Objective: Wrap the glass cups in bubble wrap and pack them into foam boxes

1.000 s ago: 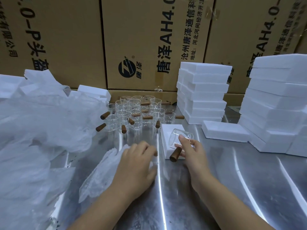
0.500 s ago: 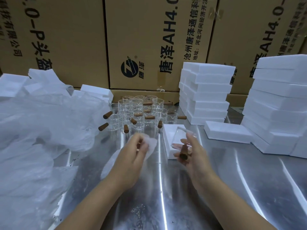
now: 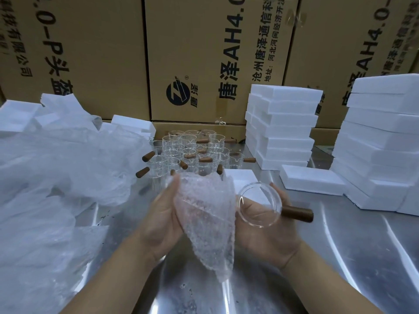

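My right hand grips a clear glass cup with a brown wooden handle pointing right; its open mouth faces me. My left hand holds up a sheet of bubble wrap, which hangs between the two hands, just left of the cup. Both hands are lifted above the steel table. Behind them lies one white foam box, partly hidden by the wrap and the cup. Several more glass cups with wooden handles stand grouped further back.
A big heap of plastic and bubble wrap fills the left side. Stacks of white foam boxes stand at back centre-right and another stack at far right, a single box between them. Cardboard cartons wall off the back.
Both hands rose from the table. My left hand lifted the bubble wrap up in front of me. My right hand turned the cup so its mouth faces me and its handle points right.
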